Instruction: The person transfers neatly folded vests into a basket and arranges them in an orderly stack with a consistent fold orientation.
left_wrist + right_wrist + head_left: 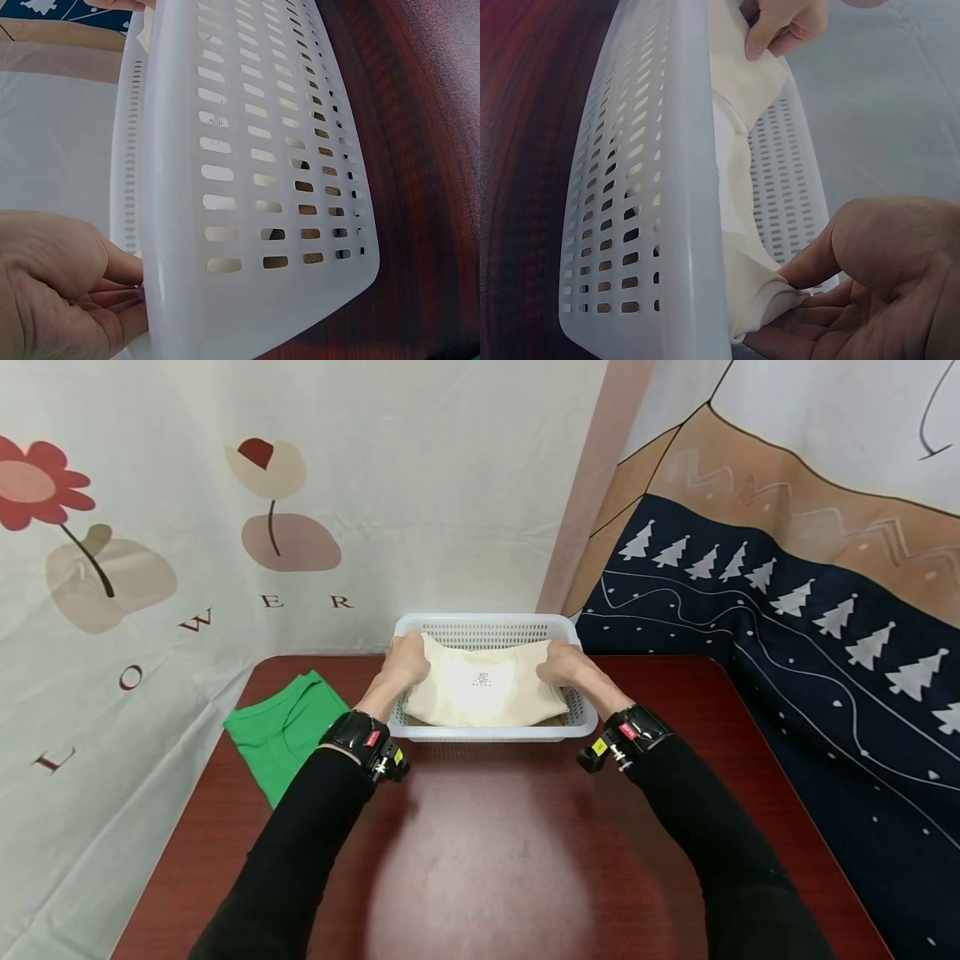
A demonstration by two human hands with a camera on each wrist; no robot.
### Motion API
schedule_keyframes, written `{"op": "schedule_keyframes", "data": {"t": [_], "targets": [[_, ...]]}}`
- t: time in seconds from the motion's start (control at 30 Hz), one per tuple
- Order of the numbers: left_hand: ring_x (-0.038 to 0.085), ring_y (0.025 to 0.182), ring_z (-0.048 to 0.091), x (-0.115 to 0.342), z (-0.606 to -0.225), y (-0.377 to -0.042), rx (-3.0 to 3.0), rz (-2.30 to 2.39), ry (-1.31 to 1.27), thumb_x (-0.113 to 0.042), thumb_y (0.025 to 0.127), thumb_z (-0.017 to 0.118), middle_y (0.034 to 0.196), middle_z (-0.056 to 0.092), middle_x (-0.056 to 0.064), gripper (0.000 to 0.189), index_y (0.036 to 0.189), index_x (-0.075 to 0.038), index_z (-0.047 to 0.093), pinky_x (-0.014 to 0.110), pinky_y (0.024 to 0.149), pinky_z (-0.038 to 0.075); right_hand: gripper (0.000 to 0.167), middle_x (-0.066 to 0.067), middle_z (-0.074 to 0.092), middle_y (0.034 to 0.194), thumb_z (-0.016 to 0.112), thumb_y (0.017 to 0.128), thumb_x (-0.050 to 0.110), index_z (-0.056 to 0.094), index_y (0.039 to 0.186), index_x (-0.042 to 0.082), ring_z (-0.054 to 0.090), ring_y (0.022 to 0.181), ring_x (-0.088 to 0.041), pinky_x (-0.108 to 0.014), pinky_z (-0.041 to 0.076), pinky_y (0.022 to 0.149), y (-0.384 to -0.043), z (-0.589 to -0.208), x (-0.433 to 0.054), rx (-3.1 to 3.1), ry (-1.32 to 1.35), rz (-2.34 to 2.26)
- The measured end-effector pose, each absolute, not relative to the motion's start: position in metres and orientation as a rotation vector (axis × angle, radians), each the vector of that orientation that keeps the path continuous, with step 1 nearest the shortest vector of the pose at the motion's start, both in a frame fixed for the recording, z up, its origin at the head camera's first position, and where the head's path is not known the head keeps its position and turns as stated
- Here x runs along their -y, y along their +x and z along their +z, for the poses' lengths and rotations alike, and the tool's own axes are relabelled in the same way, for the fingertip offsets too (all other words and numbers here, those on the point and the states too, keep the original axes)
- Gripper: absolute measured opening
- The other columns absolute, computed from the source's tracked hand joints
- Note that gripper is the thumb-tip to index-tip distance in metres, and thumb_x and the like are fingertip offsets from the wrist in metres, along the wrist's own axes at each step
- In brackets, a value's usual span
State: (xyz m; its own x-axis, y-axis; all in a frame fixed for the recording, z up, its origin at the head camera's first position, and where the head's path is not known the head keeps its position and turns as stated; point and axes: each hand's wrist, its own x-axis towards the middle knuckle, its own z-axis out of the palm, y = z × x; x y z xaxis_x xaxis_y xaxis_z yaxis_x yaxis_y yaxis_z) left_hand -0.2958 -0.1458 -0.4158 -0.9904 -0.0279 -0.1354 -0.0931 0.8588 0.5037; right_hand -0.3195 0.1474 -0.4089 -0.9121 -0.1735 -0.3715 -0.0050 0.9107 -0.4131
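Note:
A folded cream cloth (pixel 517 685) with a white patch and small dark print spans the white plastic basket (pixel 495 734). My left hand (pixel 407 662) grips its left end, and the thumb and fingers show pinching it in the right wrist view. At the other end my right hand (pixel 564 665) holds a gathered edge between thumb and fingers; that fold (pixel 769 300) shows close up in the right wrist view. In the left wrist view the basket's rim (pixel 161 187) hides the left fingertips. Both hands are at the basket's opening, inside its short ends.
The basket stands at the far edge of a dark red table (pixel 480 843). To its left lies a folded green T-shirt (pixel 285 727), partly behind the left sleeve (pixel 300 852). Through the basket's slots something brown (pixel 307 210) shows. Printed curtains (pixel 450 485) hang behind the table.

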Motion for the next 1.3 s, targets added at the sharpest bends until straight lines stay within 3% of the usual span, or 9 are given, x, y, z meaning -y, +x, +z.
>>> {"op": "schedule_keyframes", "data": {"t": [0.2,0.53,0.87,1.13,1.3], "targets": [[0.044,0.113,0.073,0.143,-0.416,-0.296,-2.914,0.775,-0.099,0.005,0.107,0.052,0.129,0.073,0.034,0.023,0.122,0.011,0.068,0.051,0.091,0.063,0.029,-0.012,0.057,0.093,0.053,0.103,0.013,0.062,0.123,-0.007,0.061,0.072,-0.019,-0.024,0.05,0.056,-0.319,-0.411,-0.147,-2.682,-0.13,-0.579],[0.043,0.109,0.076,0.14,-0.423,-0.3,-2.912,0.722,-0.093,0.008,0.107,0.049,0.134,0.073,0.036,0.03,0.131,0.013,0.067,0.048,0.089,0.066,0.023,-0.01,0.055,0.089,0.056,0.104,0.011,0.063,0.117,-0.006,0.058,0.069,-0.019,-0.023,0.046,0.055,-0.321,-0.414,-0.142,-2.706,-0.132,-0.477],[0.045,0.097,0.08,0.147,-0.463,-0.335,-2.926,0.69,-0.095,0.006,0.109,0.05,0.125,0.074,0.039,0.024,0.125,0.011,0.067,0.047,0.07,0.068,0.02,-0.012,0.057,0.088,0.061,0.1,0.009,0.064,0.113,-0.006,0.06,0.07,-0.021,-0.028,0.048,0.056,-0.344,-0.441,-0.145,-2.701,-0.14,-0.442],[0.045,0.108,0.08,0.133,-0.434,-0.299,-2.966,0.631,-0.062,0.006,0.113,0.045,0.127,0.075,0.035,0.025,0.123,0.01,0.068,0.051,0.085,0.07,0.026,-0.015,0.062,0.092,0.062,0.1,0.009,0.066,0.118,-0.009,0.065,0.074,-0.024,-0.03,0.053,0.062,-0.346,-0.451,-0.145,-2.733,-0.194,-0.404],[0.041,0.101,0.081,0.133,-0.435,-0.298,-2.948,0.648,-0.048,0.008,0.113,0.042,0.12,0.076,0.033,0.025,0.119,0.01,0.066,0.046,0.078,0.069,0.029,-0.017,0.062,0.1,0.062,0.1,0.011,0.064,0.121,-0.009,0.066,0.082,-0.028,-0.029,0.055,0.061,-0.346,-0.455,-0.144,-2.746,-0.201,-0.352]]}}
